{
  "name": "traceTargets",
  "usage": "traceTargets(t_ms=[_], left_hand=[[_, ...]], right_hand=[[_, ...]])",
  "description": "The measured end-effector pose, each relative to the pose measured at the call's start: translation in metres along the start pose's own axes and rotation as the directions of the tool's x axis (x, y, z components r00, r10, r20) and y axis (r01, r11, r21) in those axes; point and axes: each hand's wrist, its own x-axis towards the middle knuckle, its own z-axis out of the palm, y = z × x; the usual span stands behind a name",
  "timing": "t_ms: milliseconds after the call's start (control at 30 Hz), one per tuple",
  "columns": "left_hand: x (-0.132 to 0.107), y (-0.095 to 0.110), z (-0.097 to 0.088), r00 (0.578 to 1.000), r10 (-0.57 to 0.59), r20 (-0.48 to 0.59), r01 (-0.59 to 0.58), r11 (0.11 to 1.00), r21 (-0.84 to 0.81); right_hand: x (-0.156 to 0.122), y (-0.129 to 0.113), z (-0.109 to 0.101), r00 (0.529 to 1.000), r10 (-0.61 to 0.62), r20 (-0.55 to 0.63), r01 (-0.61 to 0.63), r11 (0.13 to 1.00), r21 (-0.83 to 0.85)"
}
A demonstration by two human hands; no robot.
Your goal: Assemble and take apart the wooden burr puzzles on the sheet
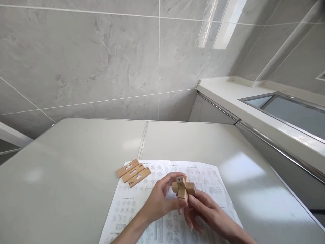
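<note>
A wooden burr puzzle (181, 188) of interlocking blocks is held above the printed sheet, with a mark like a 6 on its upper block. My left hand (162, 196) grips it from the left, thumb at the lower front and fingers behind the top. From the right, my right hand (203, 208) pinches its lower right side with the thumb, the other fingers curled below. To the left of my hands lie several flat wooden pieces with cut-outs, among them one marked 1 (133, 163), one marked 2 (138, 168) and one marked 3 (133, 183).
Under my hands a large paper sheet (127, 217) with small printed diagrams lies on the pale table (76, 176). A seam crosses the tabletop. To the right runs a white counter (223, 91) with a sink (284, 105); a grey tiled wall (101, 61) stands behind.
</note>
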Motion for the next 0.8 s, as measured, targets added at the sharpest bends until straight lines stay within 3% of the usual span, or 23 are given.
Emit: traceTargets(t_ms=[133,267,400,500,667,800], left_hand=[[0.000,0.001,-0.001,0.996,0.001,0.085,-0.001,1.000,-0.002],[-0.001,0.000,0.002,0.995,0.013,0.099,-0.011,1.000,-0.019],[-0.003,0.001,0.007,1.000,0.013,0.023,-0.013,1.000,0.021],[-0.003,-0.001,0.010,0.999,0.028,-0.037,-0.026,0.998,0.052],[-0.003,-0.006,0.013,0.995,0.029,-0.096,-0.023,0.998,0.065],[-0.003,-0.008,0.013,0.992,0.031,-0.125,-0.024,0.998,0.057]], right_hand=[[0.002,0.004,-0.007,0.998,0.007,0.065,-0.008,1.000,0.014],[0.003,0.005,-0.006,1.000,-0.002,-0.027,0.001,0.999,-0.049],[0.005,0.003,-0.002,0.972,-0.007,-0.237,-0.017,0.995,-0.101],[0.005,0.007,0.000,0.947,-0.003,-0.321,-0.026,0.996,-0.086],[0.005,0.014,0.002,0.936,0.001,-0.353,-0.036,0.995,-0.091],[0.007,0.009,0.002,0.953,0.019,-0.304,-0.043,0.996,-0.073]])
